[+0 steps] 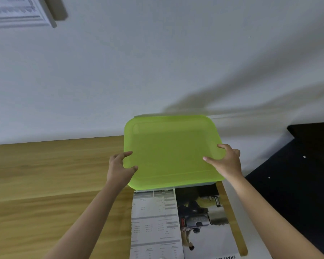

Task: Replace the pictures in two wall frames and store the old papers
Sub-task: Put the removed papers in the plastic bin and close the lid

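Note:
A lime-green plastic lid (pixel 171 152) covers a box at the back right of the wooden table (pixel 45 174), against the white wall. My left hand (pixel 120 169) grips the lid's left edge, thumb on top. My right hand (pixel 226 161) grips its right front corner, fingers spread over the top. Just in front of the box lie two printed papers side by side: a sheet of tables (pixel 154 221) and a photo page (pixel 204 221). A white wall frame (pixel 21 12) shows blurred at the top left.
A dark piece of furniture (pixel 297 174) stands right of the table, below its level. The table's right edge runs just beside the papers. Bare wood stretches to the left of my arms.

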